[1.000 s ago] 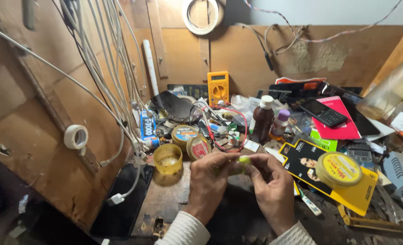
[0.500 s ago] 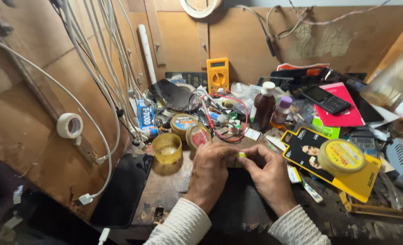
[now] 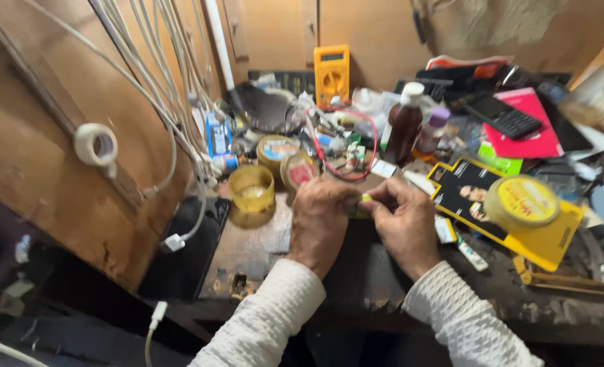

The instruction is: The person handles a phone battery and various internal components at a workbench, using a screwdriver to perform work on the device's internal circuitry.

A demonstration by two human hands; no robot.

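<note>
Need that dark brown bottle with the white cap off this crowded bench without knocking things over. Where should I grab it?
Probably take the brown bottle by its white cap and neck, from above: it stands upright, with a smaller bottle and red wire crowding its body.

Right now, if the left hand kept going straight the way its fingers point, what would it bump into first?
Probably the round red-lidded tin, just beyond the left hand, which pinches a small yellow-green piece with the right hand. Depth is unclear.
</note>
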